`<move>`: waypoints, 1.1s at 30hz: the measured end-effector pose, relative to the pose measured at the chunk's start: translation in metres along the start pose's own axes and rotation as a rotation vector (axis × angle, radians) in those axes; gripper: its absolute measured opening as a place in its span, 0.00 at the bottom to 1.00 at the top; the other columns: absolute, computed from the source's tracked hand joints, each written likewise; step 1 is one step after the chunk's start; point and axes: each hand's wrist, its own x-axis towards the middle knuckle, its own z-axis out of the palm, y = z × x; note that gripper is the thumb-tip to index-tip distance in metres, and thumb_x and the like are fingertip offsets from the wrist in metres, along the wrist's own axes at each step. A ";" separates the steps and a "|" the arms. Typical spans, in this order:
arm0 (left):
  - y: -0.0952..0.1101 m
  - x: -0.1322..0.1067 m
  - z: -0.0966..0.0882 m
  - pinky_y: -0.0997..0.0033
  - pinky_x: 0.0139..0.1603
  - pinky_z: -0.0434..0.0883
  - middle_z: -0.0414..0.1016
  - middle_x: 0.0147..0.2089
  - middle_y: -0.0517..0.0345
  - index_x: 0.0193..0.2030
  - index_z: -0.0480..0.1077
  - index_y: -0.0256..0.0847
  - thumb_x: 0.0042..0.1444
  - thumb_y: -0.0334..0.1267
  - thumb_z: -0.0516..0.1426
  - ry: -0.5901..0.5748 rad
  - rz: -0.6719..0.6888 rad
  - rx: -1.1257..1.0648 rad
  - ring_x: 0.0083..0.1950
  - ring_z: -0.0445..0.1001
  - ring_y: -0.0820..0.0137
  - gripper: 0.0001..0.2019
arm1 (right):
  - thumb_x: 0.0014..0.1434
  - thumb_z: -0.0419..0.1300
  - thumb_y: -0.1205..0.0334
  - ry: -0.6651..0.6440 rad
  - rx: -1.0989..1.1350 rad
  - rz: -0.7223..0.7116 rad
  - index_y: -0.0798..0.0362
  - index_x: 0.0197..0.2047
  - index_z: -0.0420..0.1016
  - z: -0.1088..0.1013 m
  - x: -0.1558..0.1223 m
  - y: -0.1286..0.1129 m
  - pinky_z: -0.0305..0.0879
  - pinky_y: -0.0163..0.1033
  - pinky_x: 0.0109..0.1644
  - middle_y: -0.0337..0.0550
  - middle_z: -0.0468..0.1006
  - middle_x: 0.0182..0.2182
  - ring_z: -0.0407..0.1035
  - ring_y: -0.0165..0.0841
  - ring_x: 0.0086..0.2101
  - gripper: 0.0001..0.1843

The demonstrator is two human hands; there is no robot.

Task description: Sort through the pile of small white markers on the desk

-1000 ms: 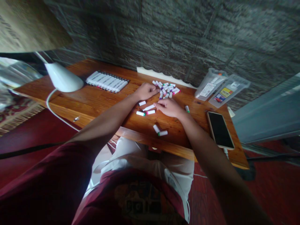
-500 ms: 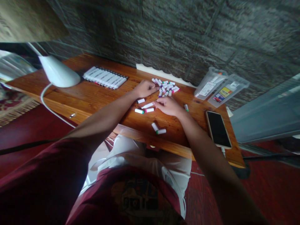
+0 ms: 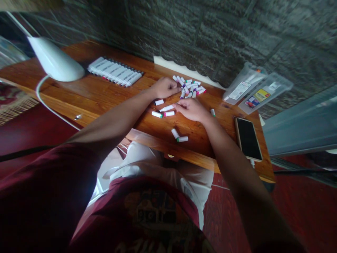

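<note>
At the pile's left edge, my left hand [image 3: 165, 88] has one finger stretched toward the caps and the others curled; I see nothing held in it. The pile is of short white marker caps [image 3: 186, 89] with purple, green and pink ends. My right hand [image 3: 191, 109] is closed, thumb and fingertips pinching one end of a slim white marker [image 3: 167, 108] whose dark tip points left. Just below lie a green-ended cap [image 3: 157, 114] and a pink-ended cap [image 3: 169, 114]. A dark-ended cap [image 3: 159, 102] rests under my left wrist.
A row of white markers [image 3: 116, 71] lies at the back left beside a white lamp base [image 3: 56, 63]. Two clear plastic boxes [image 3: 255, 100] stand at the back right, behind a phone [image 3: 248, 138] on a cable. Two loose caps [image 3: 182, 139] sit near the front edge.
The camera view has shifted, so the desk appears higher and slightly larger. Both hands keep nearly the same places among the caps, and the marker stays in my right fingers.
</note>
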 end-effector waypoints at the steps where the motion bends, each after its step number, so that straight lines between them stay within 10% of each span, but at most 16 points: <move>1: 0.000 0.000 0.000 0.68 0.34 0.49 0.53 0.19 0.62 0.20 0.58 0.37 0.62 0.48 0.55 -0.006 0.001 0.005 0.26 0.51 0.76 0.24 | 0.68 0.53 0.48 0.000 0.000 0.000 0.57 0.24 0.66 0.000 0.000 0.000 0.42 0.37 0.33 0.36 0.62 0.20 0.52 0.24 0.25 0.25; 33: -0.006 0.002 0.000 0.67 0.36 0.48 0.57 0.20 0.60 0.22 0.64 0.37 0.62 0.50 0.57 -0.071 -0.032 -0.017 0.30 0.52 0.74 0.22 | 0.66 0.57 0.52 0.008 -0.031 0.023 0.58 0.29 0.71 -0.001 -0.003 -0.008 0.45 0.37 0.34 0.38 0.67 0.23 0.55 0.25 0.26 0.19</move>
